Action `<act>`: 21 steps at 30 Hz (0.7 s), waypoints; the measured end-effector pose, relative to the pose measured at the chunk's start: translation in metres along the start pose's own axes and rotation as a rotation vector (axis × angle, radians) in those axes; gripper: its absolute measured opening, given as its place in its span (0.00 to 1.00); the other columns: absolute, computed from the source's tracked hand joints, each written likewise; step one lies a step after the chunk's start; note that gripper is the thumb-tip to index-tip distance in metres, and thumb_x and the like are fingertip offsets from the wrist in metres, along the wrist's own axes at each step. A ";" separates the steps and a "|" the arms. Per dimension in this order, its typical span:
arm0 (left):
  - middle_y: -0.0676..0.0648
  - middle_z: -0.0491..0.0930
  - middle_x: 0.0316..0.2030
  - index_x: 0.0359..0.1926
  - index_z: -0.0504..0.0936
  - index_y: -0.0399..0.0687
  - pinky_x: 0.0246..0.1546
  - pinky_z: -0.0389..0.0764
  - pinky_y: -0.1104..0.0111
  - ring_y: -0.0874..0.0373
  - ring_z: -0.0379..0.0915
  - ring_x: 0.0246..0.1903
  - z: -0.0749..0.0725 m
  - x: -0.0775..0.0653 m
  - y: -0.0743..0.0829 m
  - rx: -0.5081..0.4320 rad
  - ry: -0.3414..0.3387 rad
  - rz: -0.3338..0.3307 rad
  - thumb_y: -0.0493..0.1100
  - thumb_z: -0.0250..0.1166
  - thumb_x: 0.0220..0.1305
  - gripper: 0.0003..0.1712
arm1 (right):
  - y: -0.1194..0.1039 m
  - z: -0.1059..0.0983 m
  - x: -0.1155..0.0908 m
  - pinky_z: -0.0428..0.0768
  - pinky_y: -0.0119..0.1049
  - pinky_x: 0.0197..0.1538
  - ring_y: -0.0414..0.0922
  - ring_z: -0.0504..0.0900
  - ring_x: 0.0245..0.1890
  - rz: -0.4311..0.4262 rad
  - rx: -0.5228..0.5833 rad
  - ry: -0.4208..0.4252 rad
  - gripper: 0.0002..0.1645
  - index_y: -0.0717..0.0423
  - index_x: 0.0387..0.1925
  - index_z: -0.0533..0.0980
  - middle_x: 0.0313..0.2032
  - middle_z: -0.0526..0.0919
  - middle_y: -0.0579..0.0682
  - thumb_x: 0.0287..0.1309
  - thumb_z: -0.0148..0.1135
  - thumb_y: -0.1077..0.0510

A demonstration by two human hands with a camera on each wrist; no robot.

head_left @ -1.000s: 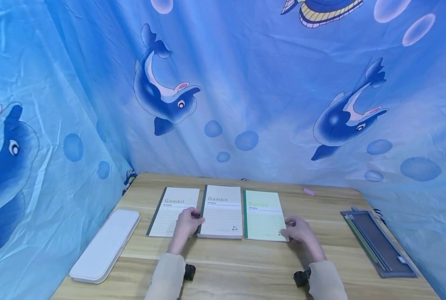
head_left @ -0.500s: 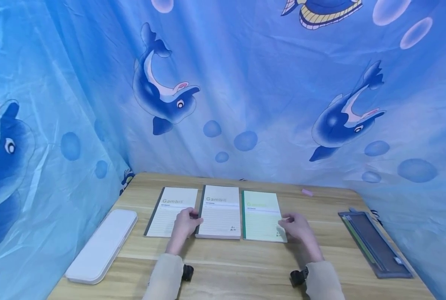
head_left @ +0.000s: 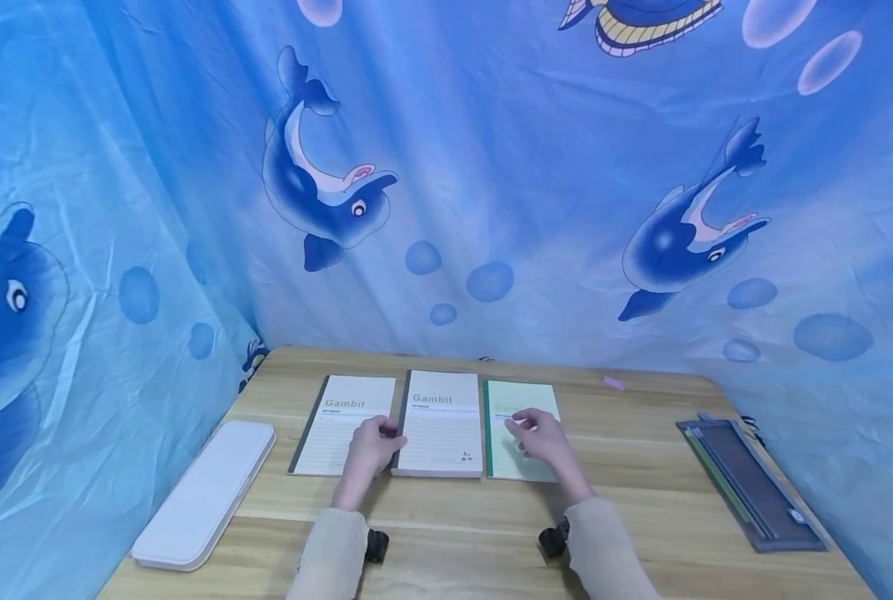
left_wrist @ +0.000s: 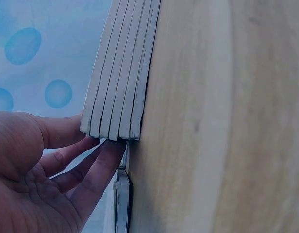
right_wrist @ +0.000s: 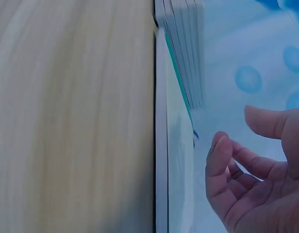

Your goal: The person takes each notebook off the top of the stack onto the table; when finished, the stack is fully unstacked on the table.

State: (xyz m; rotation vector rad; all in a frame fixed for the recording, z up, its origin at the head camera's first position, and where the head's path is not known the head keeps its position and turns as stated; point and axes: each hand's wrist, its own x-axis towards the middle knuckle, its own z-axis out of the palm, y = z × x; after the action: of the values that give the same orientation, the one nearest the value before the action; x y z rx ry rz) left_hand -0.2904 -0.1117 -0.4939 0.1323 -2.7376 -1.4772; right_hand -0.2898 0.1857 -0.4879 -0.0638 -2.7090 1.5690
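Observation:
A stack of white notebooks [head_left: 443, 437] lies in the middle of the table, several thick in the left wrist view. My left hand [head_left: 372, 450] touches its left side, the fingertips straight against the spines and the thumb at the top corner. Left of it lies a lower white notebook pile [head_left: 349, 392] with a dark spine, partly covered by that hand. A green notebook [head_left: 525, 465] with a dark green spine lies to the right. Over its cover hovers my right hand [head_left: 544, 437], the fingers loosely bent, the thumb apart from them and nothing between them.
At the table's left side lies a white case [head_left: 205, 493]. A grey-blue zip pouch [head_left: 754, 483] with long thin items inside lies on the right. Near the back edge of the wooden table [head_left: 484, 542] is a small pink block [head_left: 614, 383]. A blue dolphin-print curtain [head_left: 446, 167] hangs behind.
My right hand has left the right edge of the green notebook and moved left over its cover. The left hand stays at the middle stack.

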 end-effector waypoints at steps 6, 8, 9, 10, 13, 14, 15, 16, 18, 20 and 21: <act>0.36 0.82 0.43 0.49 0.80 0.32 0.47 0.80 0.51 0.41 0.79 0.46 -0.001 0.000 0.002 0.002 -0.006 -0.015 0.34 0.71 0.57 0.18 | -0.008 0.024 0.003 0.83 0.36 0.27 0.44 0.80 0.22 -0.031 0.001 -0.041 0.24 0.71 0.52 0.76 0.35 0.80 0.55 0.67 0.63 0.53; 0.36 0.82 0.42 0.49 0.80 0.32 0.48 0.80 0.51 0.41 0.79 0.46 -0.001 -0.001 0.001 0.005 -0.006 -0.013 0.34 0.71 0.57 0.18 | -0.008 0.030 0.003 0.82 0.36 0.28 0.44 0.80 0.22 -0.034 -0.011 -0.051 0.26 0.72 0.53 0.76 0.35 0.80 0.55 0.66 0.63 0.52; 0.37 0.82 0.42 0.49 0.81 0.32 0.48 0.80 0.50 0.41 0.79 0.46 -0.001 -0.001 0.001 0.006 -0.005 -0.011 0.34 0.71 0.57 0.18 | -0.009 0.033 0.004 0.82 0.36 0.28 0.44 0.80 0.22 -0.034 -0.016 -0.057 0.27 0.72 0.54 0.76 0.35 0.80 0.55 0.66 0.63 0.51; 0.37 0.82 0.42 0.48 0.81 0.32 0.49 0.79 0.50 0.41 0.79 0.46 -0.001 -0.001 0.001 0.007 -0.004 -0.009 0.34 0.71 0.57 0.18 | -0.010 0.036 0.004 0.81 0.36 0.28 0.44 0.80 0.22 -0.030 -0.022 -0.064 0.28 0.72 0.54 0.75 0.35 0.80 0.55 0.66 0.64 0.51; 0.37 0.83 0.42 0.48 0.80 0.32 0.50 0.79 0.50 0.40 0.79 0.46 -0.001 -0.001 0.001 0.007 -0.003 -0.005 0.34 0.71 0.57 0.18 | -0.013 0.043 0.003 0.80 0.35 0.27 0.43 0.80 0.21 -0.040 -0.044 -0.085 0.29 0.72 0.55 0.75 0.33 0.80 0.54 0.65 0.64 0.50; 0.37 0.83 0.42 0.48 0.80 0.31 0.50 0.79 0.50 0.40 0.79 0.46 -0.001 -0.001 0.001 0.007 -0.003 -0.005 0.34 0.71 0.57 0.18 | -0.014 0.044 0.003 0.80 0.35 0.27 0.43 0.79 0.21 -0.043 -0.051 -0.091 0.29 0.72 0.55 0.75 0.32 0.79 0.53 0.65 0.64 0.50; 0.37 0.83 0.42 0.49 0.80 0.31 0.50 0.79 0.50 0.40 0.79 0.46 -0.001 -0.001 0.001 0.006 -0.002 -0.007 0.34 0.71 0.57 0.18 | -0.016 0.046 0.003 0.79 0.35 0.26 0.43 0.79 0.20 -0.047 -0.058 -0.099 0.29 0.72 0.55 0.75 0.31 0.79 0.53 0.65 0.64 0.50; 0.36 0.82 0.42 0.49 0.80 0.31 0.50 0.79 0.50 0.40 0.79 0.46 -0.001 -0.001 0.001 0.005 -0.004 -0.008 0.34 0.70 0.57 0.18 | -0.017 0.047 0.003 0.79 0.35 0.26 0.43 0.78 0.20 -0.051 -0.062 -0.103 0.29 0.72 0.55 0.75 0.30 0.78 0.52 0.65 0.64 0.50; 0.36 0.82 0.43 0.49 0.80 0.31 0.50 0.79 0.49 0.40 0.78 0.47 -0.001 -0.002 0.002 0.004 -0.006 -0.009 0.34 0.70 0.57 0.19 | -0.020 0.049 0.003 0.79 0.35 0.25 0.42 0.77 0.20 -0.056 -0.067 -0.113 0.28 0.71 0.54 0.76 0.28 0.77 0.51 0.66 0.63 0.50; 0.36 0.82 0.44 0.49 0.80 0.31 0.50 0.79 0.49 0.39 0.78 0.47 -0.002 -0.002 0.002 0.004 -0.008 -0.008 0.34 0.70 0.57 0.19 | -0.023 0.050 0.003 0.79 0.35 0.25 0.43 0.76 0.20 -0.055 -0.077 -0.122 0.25 0.70 0.51 0.78 0.25 0.76 0.50 0.66 0.63 0.50; 0.35 0.82 0.44 0.49 0.80 0.31 0.50 0.79 0.49 0.39 0.78 0.47 -0.002 -0.002 0.002 0.005 -0.008 -0.007 0.34 0.70 0.57 0.19 | -0.024 0.050 0.004 0.78 0.35 0.24 0.43 0.76 0.19 -0.050 -0.085 -0.123 0.24 0.69 0.49 0.78 0.24 0.75 0.50 0.66 0.63 0.50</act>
State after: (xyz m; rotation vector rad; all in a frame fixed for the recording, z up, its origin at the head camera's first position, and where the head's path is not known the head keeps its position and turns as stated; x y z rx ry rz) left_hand -0.2885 -0.1118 -0.4914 0.1368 -2.7500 -1.4768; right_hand -0.2955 0.1300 -0.4920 0.1031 -2.8451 1.4926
